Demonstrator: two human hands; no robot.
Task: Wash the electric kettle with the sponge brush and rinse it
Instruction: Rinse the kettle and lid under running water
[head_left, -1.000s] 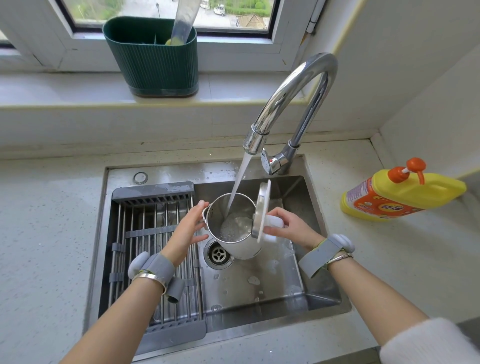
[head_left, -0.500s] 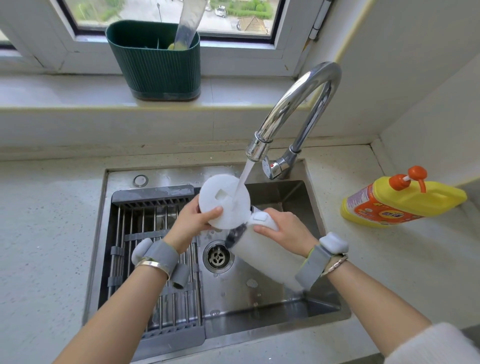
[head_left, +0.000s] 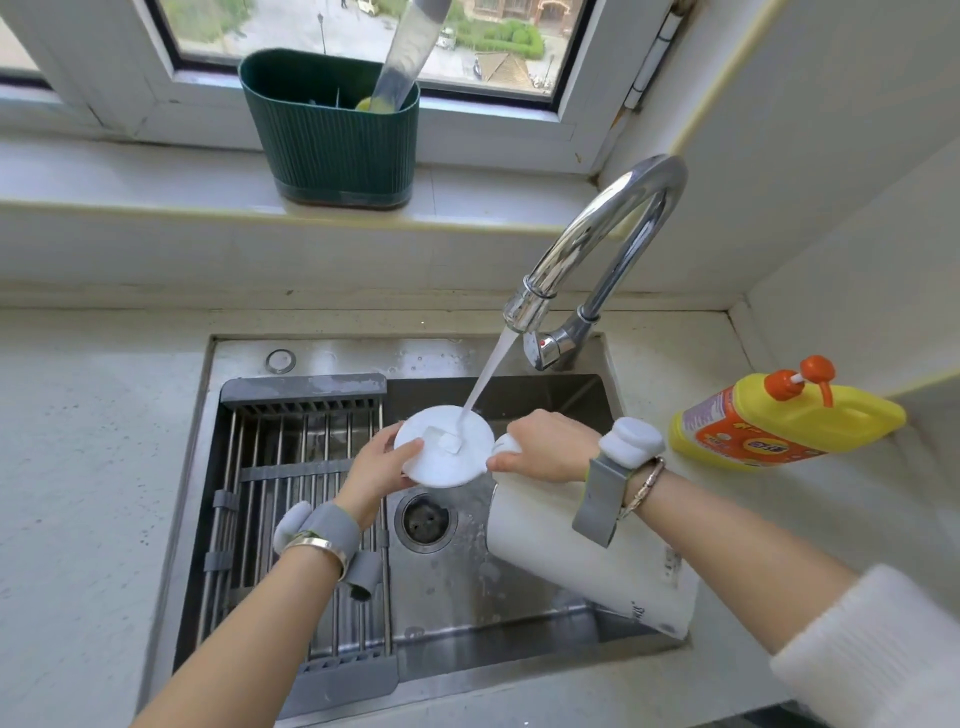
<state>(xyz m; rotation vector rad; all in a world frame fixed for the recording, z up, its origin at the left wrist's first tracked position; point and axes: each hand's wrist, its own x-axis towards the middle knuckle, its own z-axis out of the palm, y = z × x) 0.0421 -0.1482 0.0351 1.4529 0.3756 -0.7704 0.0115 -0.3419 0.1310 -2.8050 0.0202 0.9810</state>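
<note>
Now the kettle (head_left: 582, 561) has tipped over on its side above the sink (head_left: 467, 597), where before it stood up catching water. Its round white lid (head_left: 444, 447) faces up so the tap (head_left: 597, 249) water washes it. The left hand (head_left: 379, 462) pinches the lid's edge. The right hand (head_left: 545, 441) is wrapped around the handle. The kettle looks smooth, white and tube-shaped.
</note>
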